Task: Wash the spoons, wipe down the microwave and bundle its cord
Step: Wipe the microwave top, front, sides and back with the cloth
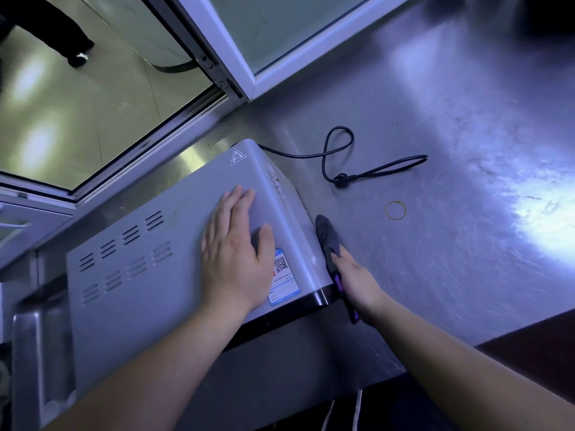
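Note:
A grey microwave (149,275) stands on the steel counter (435,213), seen from above. My left hand (236,253) lies flat on its top with fingers spread. My right hand (354,281) presses a dark grey cloth (328,241) with a purple edge against the microwave's right side. The black power cord (339,150) runs from the back of the microwave and lies loose on the counter, its plug (342,178) near the middle. A yellow rubber band (395,210) lies on the counter to the right of the cloth. No spoons are in view.
A sink basin (34,353) is at the lower left beside the microwave. An open white-framed window (249,73) stands behind the counter. A person's dark trouser legs (62,29) show on the floor beyond it. The counter's front edge (466,346) runs at the lower right.

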